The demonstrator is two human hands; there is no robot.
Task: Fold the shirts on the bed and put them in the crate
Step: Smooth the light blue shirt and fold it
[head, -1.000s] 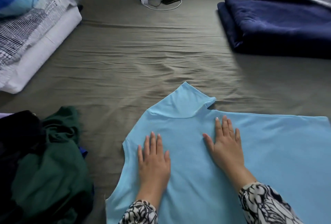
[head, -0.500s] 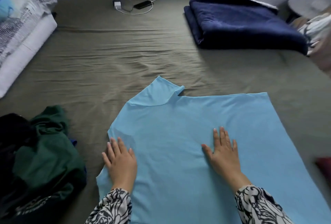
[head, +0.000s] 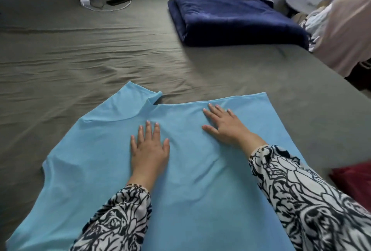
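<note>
Since half a sec ago our left hand (head: 149,149) has slid from the shirt's left edge in toward the middle, just below the collar, and our right hand (head: 225,125) has moved up toward the top hem edge. Both hands lie flat w/ fingers straight and spread, palms pressing the light-blue shirt (head: 190,180), gripping nothing. The shirt is spread flat on the olive-grey bed (head: 90,50), near side, collar (head: 140,98) pointing away from us; soft creases run btwn the hands. Patterned black-and-white sleeves (head: 301,200) cover both forearms. A folded navy blanket (head: 230,17) sits at the far right of the bed, well apart from the shirt. A charger w/ white cable (head: 94,1) lies at the far edge. Something dark red (head: 353,178) shows at right.
</note>
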